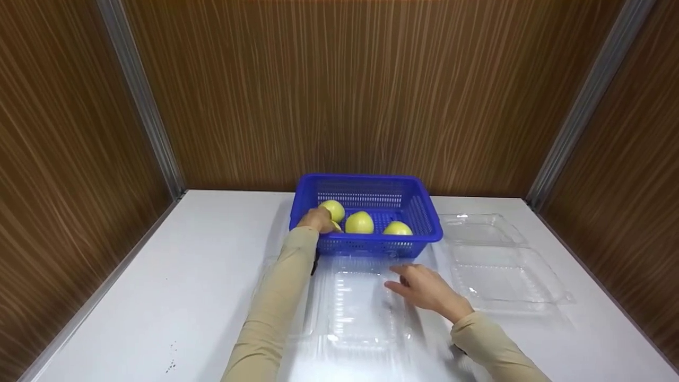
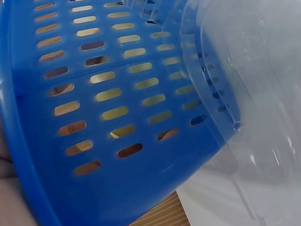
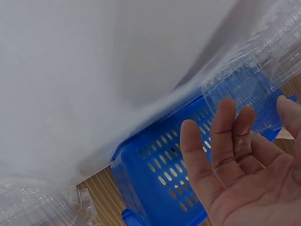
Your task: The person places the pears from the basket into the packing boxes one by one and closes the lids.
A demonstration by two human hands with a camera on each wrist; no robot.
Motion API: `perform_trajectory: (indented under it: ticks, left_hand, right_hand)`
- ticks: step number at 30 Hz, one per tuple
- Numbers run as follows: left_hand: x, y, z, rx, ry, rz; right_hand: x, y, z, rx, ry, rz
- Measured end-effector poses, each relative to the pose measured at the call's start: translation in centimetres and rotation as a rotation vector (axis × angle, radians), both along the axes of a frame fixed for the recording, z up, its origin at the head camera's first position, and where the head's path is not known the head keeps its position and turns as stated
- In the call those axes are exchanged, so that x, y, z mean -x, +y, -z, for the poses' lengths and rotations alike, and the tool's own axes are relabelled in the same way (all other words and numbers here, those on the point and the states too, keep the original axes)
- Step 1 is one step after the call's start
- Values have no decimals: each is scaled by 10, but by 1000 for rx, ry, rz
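Yellow-green fruits (image 1: 359,223) are sitting in the blue basket (image 1: 366,237), where the left hand (image 1: 317,219) is reaching, its grip impossible to tell. The right hand (image 1: 426,287) is hovering, loose and unladen, near a clear container (image 1: 363,307) showing no fruit, so the work is seemingly just starting.

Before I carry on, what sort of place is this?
Probably a small enclosed work booth: wood-grain panels stand on three sides of a white table, where a blue basket of yellow-green fruit sits within the person's reach.
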State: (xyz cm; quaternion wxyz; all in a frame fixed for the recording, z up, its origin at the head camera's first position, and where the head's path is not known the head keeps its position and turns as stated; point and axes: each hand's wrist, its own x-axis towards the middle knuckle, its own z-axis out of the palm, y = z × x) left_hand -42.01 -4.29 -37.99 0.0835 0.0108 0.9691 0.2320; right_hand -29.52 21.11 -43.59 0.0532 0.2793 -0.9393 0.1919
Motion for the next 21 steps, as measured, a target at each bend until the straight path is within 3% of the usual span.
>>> perform_trajectory:
  ticks: [7,21]
  left_hand:
    - [3,-2,3,3,-30,36]
    - [3,-8,1,-50,-92,43]
  right_hand:
    - [0,0,1,0,12,-7]
    - [1,-4,1,6,17,-12]
